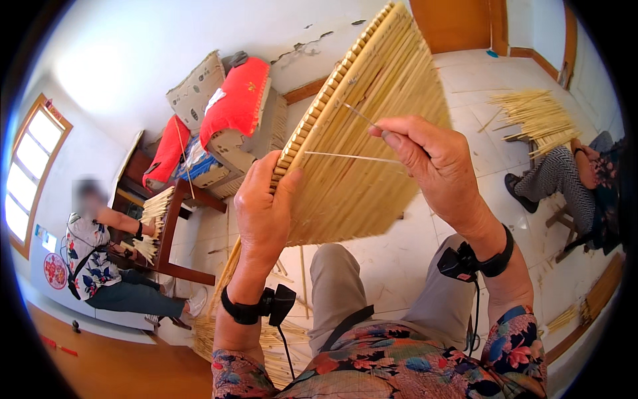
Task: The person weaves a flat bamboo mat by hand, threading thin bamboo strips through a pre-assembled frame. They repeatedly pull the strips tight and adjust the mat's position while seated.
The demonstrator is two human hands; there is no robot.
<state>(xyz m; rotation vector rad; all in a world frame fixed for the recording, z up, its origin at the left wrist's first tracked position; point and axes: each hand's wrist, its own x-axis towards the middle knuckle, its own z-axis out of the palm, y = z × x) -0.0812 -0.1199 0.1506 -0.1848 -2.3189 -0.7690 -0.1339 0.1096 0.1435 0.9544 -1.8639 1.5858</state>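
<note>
A flat panel of pale straw-like stalks [372, 73] is held up in front of me, tilted, with a thick edge of bound stalk ends along its left side. My left hand [262, 206] grips that edge low down, thumb on the face. My right hand [432, 166] is closed in a pinch on a thin needle-like rod [361, 116], whose far end meets the panel near the bound edge. A pale thread [349, 157] stretches across the panel from that edge toward my right fingers.
A co-worker [93, 259] at left handles stalks at a wooden table [189, 271]. Another person [558, 186] sits at right beside piled stalks [528, 116]. Red-covered cushions [232, 100] are stacked behind; loose stalks [206, 336] lie below me. A wooden door [452, 23] stands at back.
</note>
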